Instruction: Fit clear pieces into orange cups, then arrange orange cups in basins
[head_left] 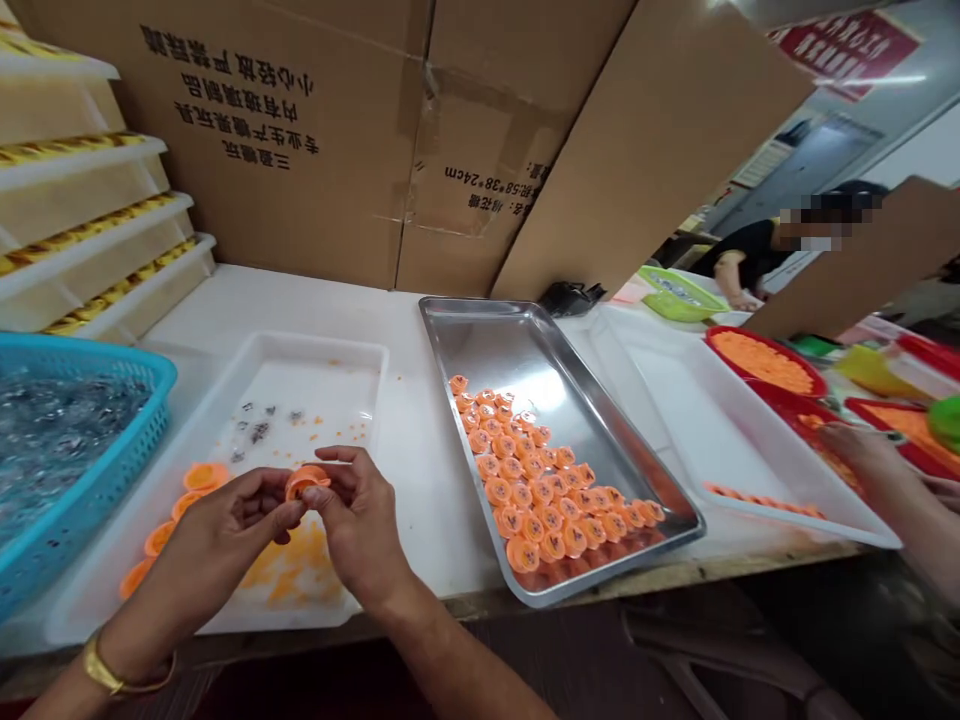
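Note:
Over a white plastic tray (259, 350), my left hand (217, 540) and my right hand (356, 520) meet around one small round orange plastic cup (306, 480). Fingers of both hands are closed on it, with its rim showing between the thumbs. Several orange cups (191, 500) line the tray's left side, partly behind my left wrist. Small dark clear pieces (259, 430) and loose orange bits (289, 565) lie on the tray floor. To the right, a steel tray (577, 400) holds rows of orange cups (551, 515) with dark-patterned centres.
A blue basket (142, 400) of clear pieces stands at the left, with stacked white trays (112, 220) behind. Cardboard (360, 130) walls the back. Rightward are another white tray (697, 440), red basins (765, 360) of orange parts, a co-worker's hand (862, 450) and a person (750, 255).

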